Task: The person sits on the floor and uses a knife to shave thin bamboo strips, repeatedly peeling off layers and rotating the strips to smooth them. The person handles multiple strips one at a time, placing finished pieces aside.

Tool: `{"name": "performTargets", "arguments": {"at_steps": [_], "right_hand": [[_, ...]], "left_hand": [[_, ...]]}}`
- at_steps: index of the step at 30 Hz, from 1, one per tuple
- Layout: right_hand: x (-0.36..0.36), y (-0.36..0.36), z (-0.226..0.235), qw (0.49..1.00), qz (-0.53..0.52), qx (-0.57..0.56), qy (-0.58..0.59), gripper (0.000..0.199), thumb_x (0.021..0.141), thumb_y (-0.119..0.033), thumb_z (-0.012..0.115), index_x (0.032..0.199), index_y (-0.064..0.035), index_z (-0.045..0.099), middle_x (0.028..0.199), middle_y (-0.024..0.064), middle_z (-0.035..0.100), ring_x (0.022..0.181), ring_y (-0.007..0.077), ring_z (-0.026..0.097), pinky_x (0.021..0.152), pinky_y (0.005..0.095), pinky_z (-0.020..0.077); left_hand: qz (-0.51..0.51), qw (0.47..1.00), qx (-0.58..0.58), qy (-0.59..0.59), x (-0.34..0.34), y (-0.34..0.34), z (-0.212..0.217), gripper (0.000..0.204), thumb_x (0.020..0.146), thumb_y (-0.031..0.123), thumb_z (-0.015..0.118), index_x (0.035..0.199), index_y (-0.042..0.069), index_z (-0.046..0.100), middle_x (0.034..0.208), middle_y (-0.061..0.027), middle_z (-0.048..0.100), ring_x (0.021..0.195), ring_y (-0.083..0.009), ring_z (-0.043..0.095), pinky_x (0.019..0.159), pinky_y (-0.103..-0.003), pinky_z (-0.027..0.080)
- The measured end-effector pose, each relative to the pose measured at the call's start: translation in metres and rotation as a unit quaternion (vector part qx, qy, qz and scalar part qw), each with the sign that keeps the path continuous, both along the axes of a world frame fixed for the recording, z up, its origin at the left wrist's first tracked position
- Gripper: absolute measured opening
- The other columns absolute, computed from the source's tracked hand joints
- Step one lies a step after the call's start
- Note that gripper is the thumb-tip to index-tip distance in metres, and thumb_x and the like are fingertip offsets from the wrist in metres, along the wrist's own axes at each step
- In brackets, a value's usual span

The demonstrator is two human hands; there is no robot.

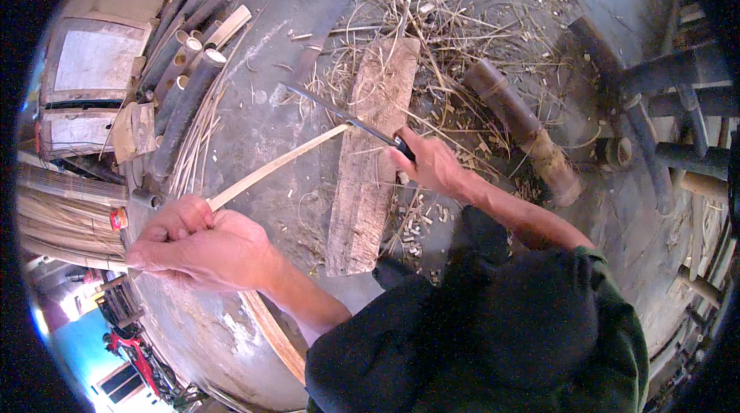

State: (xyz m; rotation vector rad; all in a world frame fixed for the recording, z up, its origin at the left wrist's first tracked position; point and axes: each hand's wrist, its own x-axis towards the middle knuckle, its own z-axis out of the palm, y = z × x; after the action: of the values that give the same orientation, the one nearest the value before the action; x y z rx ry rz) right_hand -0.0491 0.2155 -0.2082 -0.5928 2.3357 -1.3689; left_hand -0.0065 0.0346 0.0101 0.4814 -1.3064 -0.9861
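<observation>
My left hand is closed around one end of a pale bamboo strip. From that fist the strip slants up and right to a rough wooden plank lying on the floor. My right hand grips the dark handle of a long knife. Its blade points up and left, crossing over the plank close to the strip's far end. Whether the edge touches the strip, I cannot tell.
Thin shavings and small cut pieces litter the floor around the plank. A thick bamboo segment lies to the right. Bamboo poles and a bundle of thin strips are at the left. Dark bench legs stand far right.
</observation>
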Motion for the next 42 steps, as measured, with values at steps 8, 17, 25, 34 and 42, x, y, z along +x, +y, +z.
{"name": "performTargets", "arguments": {"at_steps": [8, 17, 25, 34, 42], "right_hand": [[0.018, -0.009, 0.005, 0.992, 0.073, -0.015, 0.099, 0.034, 0.093, -0.035, 0.059, 0.107, -0.0050, 0.053, 0.071, 0.0218, 0.061, 0.071, 0.0415, 0.064, 0.060, 0.0471, 0.0504], [0.027, -0.009, 0.055, 0.976, 0.130, -0.149, 0.096, 0.037, 0.094, -0.036, 0.057, 0.110, -0.0028, 0.052, 0.065, 0.0206, 0.057, 0.061, 0.0405, 0.062, 0.056, 0.0476, 0.0488], [-0.011, 0.000, -0.006, 1.000, 0.024, 0.004, -0.006, 0.033, 0.096, -0.033, 0.055, 0.103, -0.0015, 0.051, 0.069, 0.0227, 0.059, 0.064, 0.0422, 0.062, 0.059, 0.0489, 0.0468], [-0.017, 0.014, -0.039, 0.997, -0.028, 0.065, -0.023, 0.039, 0.096, -0.039, 0.054, 0.098, 0.0002, 0.054, 0.069, 0.0253, 0.059, 0.062, 0.0420, 0.060, 0.057, 0.0493, 0.0454], [0.029, -0.004, 0.103, 0.980, 0.105, -0.163, 0.055, 0.037, 0.095, -0.035, 0.057, 0.109, -0.0013, 0.055, 0.071, 0.0240, 0.059, 0.065, 0.0394, 0.062, 0.061, 0.0445, 0.0487]], "left_hand": [[0.007, 1.000, -0.017, 0.012, 0.008, 0.002, 0.012, 0.043, 0.101, 0.038, 0.045, 0.067, 0.013, 0.036, 0.060, 0.0018, 0.031, 0.051, -0.0110, 0.029, 0.047, -0.027, 0.023], [0.004, 0.999, -0.030, 0.032, 0.008, 0.001, 0.004, 0.037, 0.101, 0.035, 0.046, 0.072, 0.011, 0.040, 0.062, 0.0024, 0.028, 0.051, -0.0110, 0.028, 0.047, -0.027, 0.024], [0.006, 1.000, -0.013, 0.025, 0.001, 0.006, 0.004, 0.039, 0.103, 0.035, 0.043, 0.072, 0.013, 0.036, 0.061, 0.0017, 0.028, 0.054, -0.0119, 0.030, 0.050, -0.028, 0.027], [-0.052, 0.998, 0.004, 0.017, -0.002, 0.005, 0.006, 0.043, 0.102, 0.046, 0.042, 0.075, 0.012, 0.037, 0.062, 0.0022, 0.027, 0.054, -0.0127, 0.028, 0.055, -0.028, 0.030], [-0.147, 0.985, 0.017, 0.085, 0.003, 0.007, -0.003, 0.048, 0.100, 0.052, 0.042, 0.069, 0.015, 0.034, 0.062, 0.0028, 0.024, 0.054, -0.0096, 0.024, 0.049, -0.025, 0.023]]}}
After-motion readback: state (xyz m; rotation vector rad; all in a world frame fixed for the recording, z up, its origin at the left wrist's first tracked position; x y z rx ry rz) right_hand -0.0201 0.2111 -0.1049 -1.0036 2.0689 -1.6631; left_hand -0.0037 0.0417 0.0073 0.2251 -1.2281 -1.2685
